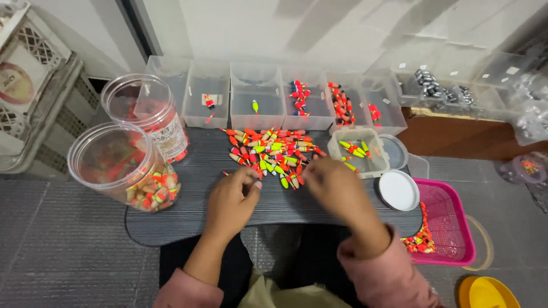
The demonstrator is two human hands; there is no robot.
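A heap of small fishing floats (273, 149), red, orange, yellow and green, lies on a dark ribbed board (188, 219) across my lap. My left hand (231, 201) rests at the heap's near left edge, its fingertips pinched together by a small float; whether it holds one I cannot tell. My right hand (335, 185) is blurred at the heap's near right edge, fingers curled over the floats. Both sleeves are pink.
Two clear round jars (123, 165) (149, 111) with floats stand at the left. A row of clear bins (257, 105) lines the back, some holding sorted floats. A small clear tub (359, 149), white lid (398, 190) and pink basket (448, 222) sit at the right.
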